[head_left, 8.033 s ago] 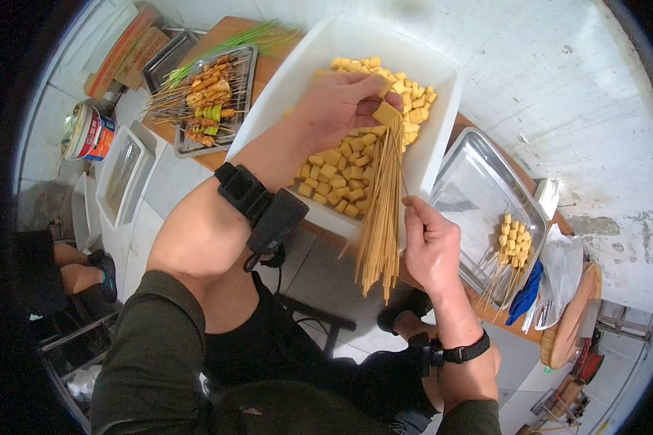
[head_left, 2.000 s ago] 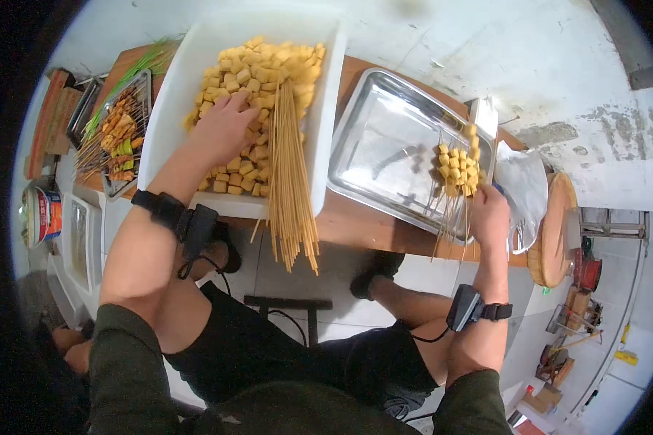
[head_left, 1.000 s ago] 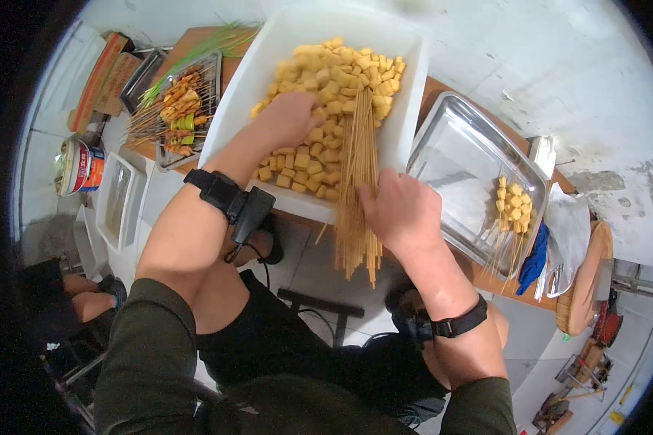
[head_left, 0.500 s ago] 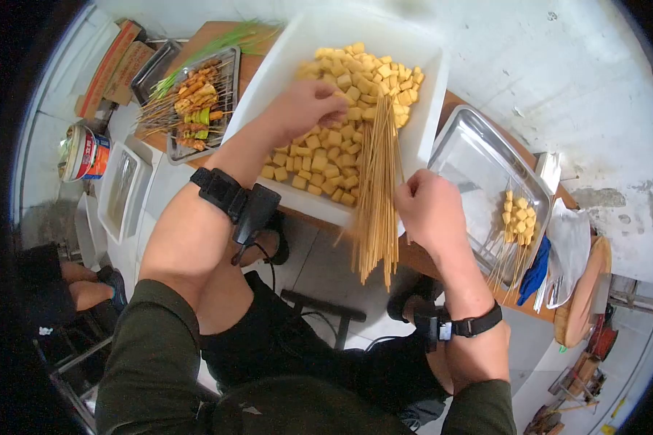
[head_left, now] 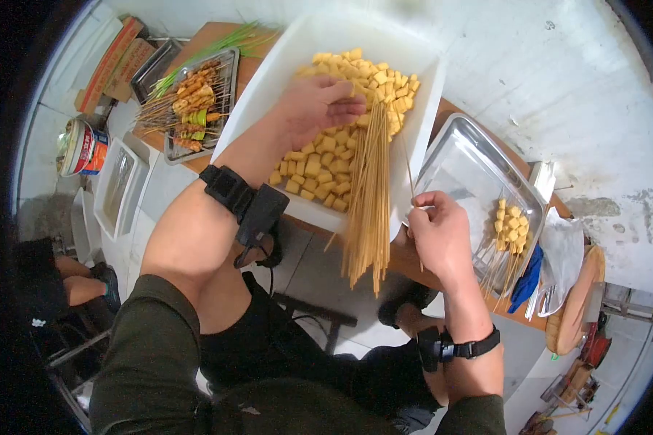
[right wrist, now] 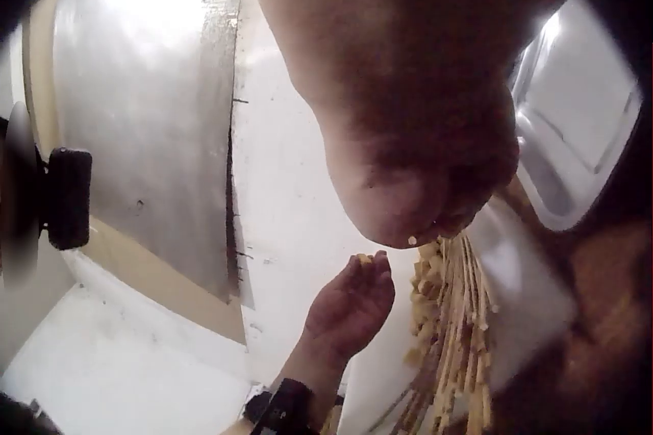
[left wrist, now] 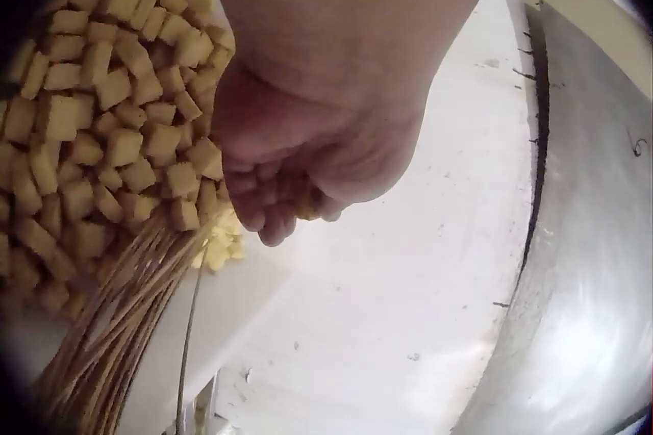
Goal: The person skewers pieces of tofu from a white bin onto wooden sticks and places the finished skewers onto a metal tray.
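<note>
My left hand (head_left: 315, 109) is above the white tub (head_left: 428, 76), over a heap of yellow tofu cubes (head_left: 312, 167). Its fingers are curled round one yellow tofu cube (left wrist: 306, 200), mostly covered by them in the left wrist view. My right hand (head_left: 442, 232), beyond the tub's front right corner, pinches a thin bamboo skewer (head_left: 410, 177) between thumb and fingers, bare tip pointing up toward the tub. Between both hands a bundle of bamboo skewers (head_left: 370, 203) lies on the cubes and sticks out past the tub's near edge.
Right of the tub, a steel tray (head_left: 450, 159) bears several loaded skewers (head_left: 511, 225) at its far right end. Beside it lie a blue cloth (head_left: 526, 279) and a clear plastic bag (head_left: 561, 243). Another tray of skewers (head_left: 196, 109) and green stalks (head_left: 228, 47) stand at left.
Two seconds ago my right hand was at the loaded skewers on the tray; it came back to the bundle and now holds up one skewer. My left hand has risen from the cubes, moving right.
</note>
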Demonstrator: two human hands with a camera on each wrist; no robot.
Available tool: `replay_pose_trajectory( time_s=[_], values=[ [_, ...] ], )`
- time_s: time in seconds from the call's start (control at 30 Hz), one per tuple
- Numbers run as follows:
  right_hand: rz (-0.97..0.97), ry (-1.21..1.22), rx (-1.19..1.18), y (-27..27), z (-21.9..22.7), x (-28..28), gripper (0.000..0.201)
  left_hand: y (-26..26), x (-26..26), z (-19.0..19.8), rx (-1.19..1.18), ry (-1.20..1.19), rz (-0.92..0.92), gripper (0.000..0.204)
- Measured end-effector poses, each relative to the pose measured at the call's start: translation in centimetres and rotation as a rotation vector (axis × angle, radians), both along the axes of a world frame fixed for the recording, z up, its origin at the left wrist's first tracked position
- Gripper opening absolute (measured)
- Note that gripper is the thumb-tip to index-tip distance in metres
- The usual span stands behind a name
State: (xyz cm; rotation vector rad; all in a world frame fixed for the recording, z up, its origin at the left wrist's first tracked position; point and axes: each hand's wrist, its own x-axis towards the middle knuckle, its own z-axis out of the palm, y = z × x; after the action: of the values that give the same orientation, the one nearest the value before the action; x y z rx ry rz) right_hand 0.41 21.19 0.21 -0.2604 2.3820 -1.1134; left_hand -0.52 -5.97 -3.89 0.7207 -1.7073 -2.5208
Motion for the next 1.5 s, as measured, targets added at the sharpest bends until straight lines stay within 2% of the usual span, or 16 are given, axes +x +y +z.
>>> replay_pose_trajectory(
  time_s=[0.1,0.17,0.4,0.53,0.73,1.5],
  values=[
    [-0.032,-0.007,-0.018,1.2,-0.1,0.8,0.021,0.3,-0.3,-0.3,0.065,0.045,0.021,0.023],
    [-0.002,0.169,-0.195,1.8,-1.6,1.4,0.023,0.4,-0.5,-0.5,0.084,0.051,0.009,0.022],
    [0.102,0.267,-0.144,1.6,-1.4,1.6,0.019,1.1,-0.9,0.1,0.235,0.162,0.057,0.021],
    [0.099,0.273,-0.144,2.0,-1.7,1.6,0.021,0.8,-0.9,0.3,0.210,0.212,0.026,0.021],
    [0.093,0.276,-0.149,2.1,-1.5,1.6,0.021,0.8,-0.8,0.9,0.241,0.210,0.099,0.022],
    [0.178,0.385,-0.097,2.5,-1.6,0.6,0.021,-0.4,-0.4,1.4,0.084,0.200,-0.036,0.024]
  ],
)
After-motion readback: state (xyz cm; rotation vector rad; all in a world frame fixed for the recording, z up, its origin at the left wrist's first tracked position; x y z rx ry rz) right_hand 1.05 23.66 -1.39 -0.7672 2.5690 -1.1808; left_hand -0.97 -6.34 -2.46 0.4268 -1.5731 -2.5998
